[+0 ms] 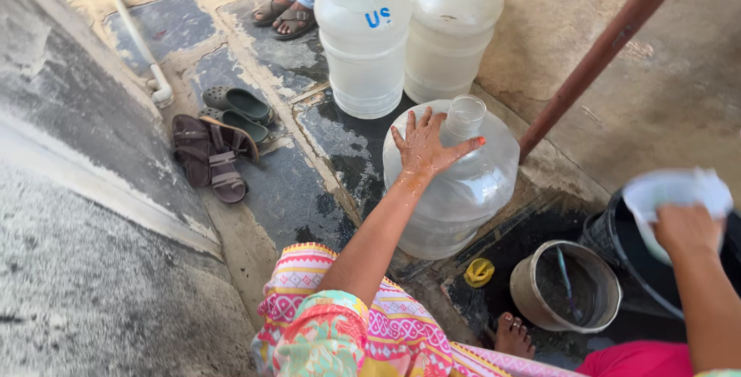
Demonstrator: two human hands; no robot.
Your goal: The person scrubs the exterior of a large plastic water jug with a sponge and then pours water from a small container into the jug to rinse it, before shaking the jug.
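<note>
My left hand [423, 145] lies flat with fingers spread on the shoulder of a large clear water jug [463, 192], just left of its open neck [465, 114]. The jug stands on the wet stone floor, tilted slightly. My right hand [685, 230] grips a white plastic mug [670, 196], blurred, above a black bucket [617, 242] at the right edge. My wet left forearm runs down to a bright patterned sleeve.
Two more clear jugs [364, 37] [451, 26] stand behind. A small grey bucket [567, 284] and a yellow scrubber [478, 272] lie near my bare foot [512, 336]. Sandals [212, 157] and green clogs [238, 108] sit left. Another person's sandalled feet [284, 14] are at the top. A brown pipe [610, 41] leans right.
</note>
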